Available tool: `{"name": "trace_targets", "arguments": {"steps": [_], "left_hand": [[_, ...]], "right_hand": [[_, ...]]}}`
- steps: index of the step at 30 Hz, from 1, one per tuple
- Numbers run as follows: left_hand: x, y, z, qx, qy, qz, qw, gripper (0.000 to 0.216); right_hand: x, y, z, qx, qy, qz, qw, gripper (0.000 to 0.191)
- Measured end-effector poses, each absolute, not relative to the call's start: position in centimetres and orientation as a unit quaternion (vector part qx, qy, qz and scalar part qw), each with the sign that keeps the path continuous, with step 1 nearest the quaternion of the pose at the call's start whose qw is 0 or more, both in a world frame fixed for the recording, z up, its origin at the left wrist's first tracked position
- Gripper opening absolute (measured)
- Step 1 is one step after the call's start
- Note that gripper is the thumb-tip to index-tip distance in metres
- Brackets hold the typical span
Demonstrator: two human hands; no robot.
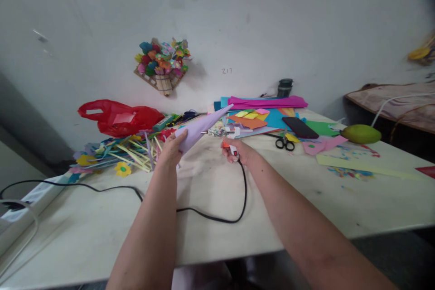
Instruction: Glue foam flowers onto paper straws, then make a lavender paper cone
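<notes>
My left hand [172, 148] is closed on the lower end of a rolled lilac sheet [201, 128], a cone whose thin tip points up and to the right. In my right hand [234, 150] is a white and orange glue gun [234, 135], with the fingers wrapped round its grip. Its nozzle points left at the lilac sheet, near or touching it; I cannot tell which. A black cord [245, 190] runs from the grip down and across the table to the left. Part of the sheet's near edge is hidden by my left hand.
Paper flowers and strips [136, 156] lie left, by a red plastic bag [122, 118]. Black scissors [284, 143], a dark phone [300, 127] and coloured sheets [272, 120] lie right, with a green fruit-like object [360, 134]. A power strip [30, 201] runs along the left edge.
</notes>
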State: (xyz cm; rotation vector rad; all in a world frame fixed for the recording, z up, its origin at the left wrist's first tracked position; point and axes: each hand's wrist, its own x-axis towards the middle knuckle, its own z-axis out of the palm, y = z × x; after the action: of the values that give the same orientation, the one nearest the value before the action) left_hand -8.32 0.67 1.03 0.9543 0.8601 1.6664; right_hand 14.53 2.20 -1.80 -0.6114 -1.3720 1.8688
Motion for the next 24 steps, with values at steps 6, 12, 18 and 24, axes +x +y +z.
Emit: {"name": "trace_targets", "arguments": {"steps": [6,12,18,24], "left_hand": [[-8.4,0.6,1.2,0.384,0.371,0.700,0.474,0.037],[-8.6,0.7,1.3,0.387,0.362,0.727,0.436,0.040],[-9.1,1.3,0.8,0.412,0.368,0.728,0.407,0.030],[-9.9,1.8,0.1,0.481,0.410,0.690,0.354,0.021]], "right_hand": [[14.4,2.1,-2.0,-0.270,-0.572,0.696,0.339,0.029],[15.6,2.5,-1.8,-0.286,-0.530,0.702,0.381,0.030],[16.3,3.7,-1.5,-0.326,-0.365,0.662,0.567,0.025],[17.0,4.5,-1.1,-0.336,-0.277,0.619,0.654,0.027]]}}
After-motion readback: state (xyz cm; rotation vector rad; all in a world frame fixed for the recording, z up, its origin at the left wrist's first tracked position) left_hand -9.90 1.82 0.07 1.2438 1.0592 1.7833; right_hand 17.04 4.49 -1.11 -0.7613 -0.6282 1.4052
